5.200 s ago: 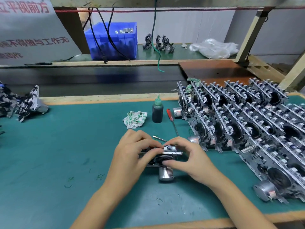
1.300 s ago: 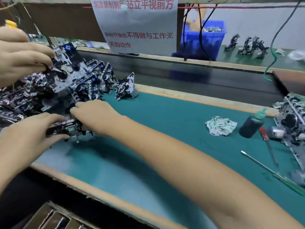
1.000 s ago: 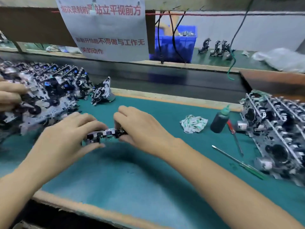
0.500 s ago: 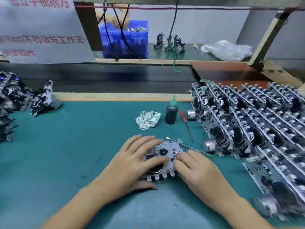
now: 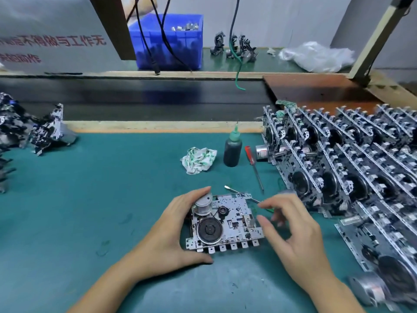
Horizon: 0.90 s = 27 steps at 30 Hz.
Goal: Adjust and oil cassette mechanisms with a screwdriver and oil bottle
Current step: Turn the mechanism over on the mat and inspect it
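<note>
One cassette mechanism [image 5: 228, 222] lies flat on the green mat [image 5: 101, 199], motor and black flywheel facing up. My left hand [image 5: 171, 231] grips its left side, fingers by the motor and thumb at the front corner. My right hand [image 5: 293, 233] hovers just right of it, blurred, fingers loosely curled and holding nothing. A thin green-handled tool [image 5: 243, 195] lies behind the mechanism, its handle partly hidden under my right fingers. The dark oil bottle [image 5: 232, 152] with a green nozzle stands farther back. The red-handled screwdriver [image 5: 251, 155] lies beside it.
Tight rows of upright mechanisms [image 5: 338, 168] fill the right side. A loose pile of mechanisms [image 5: 42, 132] sits at the far left. A crumpled cloth [image 5: 198, 160] lies left of the bottle. A dark conveyor belt [image 5: 135, 98] and a blue bin [image 5: 167, 41] lie beyond.
Both hands brought a mechanism from the left pile to the centre of the mat and laid it flat. My right hand has now come off it; my left still holds it.
</note>
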Tool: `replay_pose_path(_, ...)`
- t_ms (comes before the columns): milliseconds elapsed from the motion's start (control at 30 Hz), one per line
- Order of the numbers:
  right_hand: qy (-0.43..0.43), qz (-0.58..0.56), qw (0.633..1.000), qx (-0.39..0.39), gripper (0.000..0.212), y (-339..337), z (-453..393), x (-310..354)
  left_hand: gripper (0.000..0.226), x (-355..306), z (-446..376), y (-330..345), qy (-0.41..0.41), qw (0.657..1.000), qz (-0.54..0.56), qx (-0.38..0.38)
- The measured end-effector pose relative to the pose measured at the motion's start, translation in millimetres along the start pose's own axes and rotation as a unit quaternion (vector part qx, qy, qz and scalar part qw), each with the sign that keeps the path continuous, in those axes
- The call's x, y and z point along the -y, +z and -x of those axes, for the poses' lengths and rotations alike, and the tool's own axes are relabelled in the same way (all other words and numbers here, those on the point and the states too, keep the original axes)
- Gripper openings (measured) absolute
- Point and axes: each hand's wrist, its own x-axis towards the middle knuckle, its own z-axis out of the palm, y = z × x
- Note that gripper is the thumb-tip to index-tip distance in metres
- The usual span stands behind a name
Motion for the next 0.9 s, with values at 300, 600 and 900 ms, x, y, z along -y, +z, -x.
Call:
replay_pose_path(300, 0.060, 0.008, 0.998, 0.001, 0.013, 3, -2, -1, 0.102, -8, -1, 7, -0.010, 0.996, -0.078, -0.039)
replay_pose_path(600, 0.087, 0.010, 0.995, 0.044, 0.017, 1, -3, -1, 0.114, 0, -1, 4, -0.027, 0.999, 0.018, -0.012)
replay_pose_path(900, -0.037, 0.183, 0.908, 0.374, 0.121, -6, -37, 9, 0.114, 0, -1, 3, -0.007, 1.000, 0.007, 0.005)
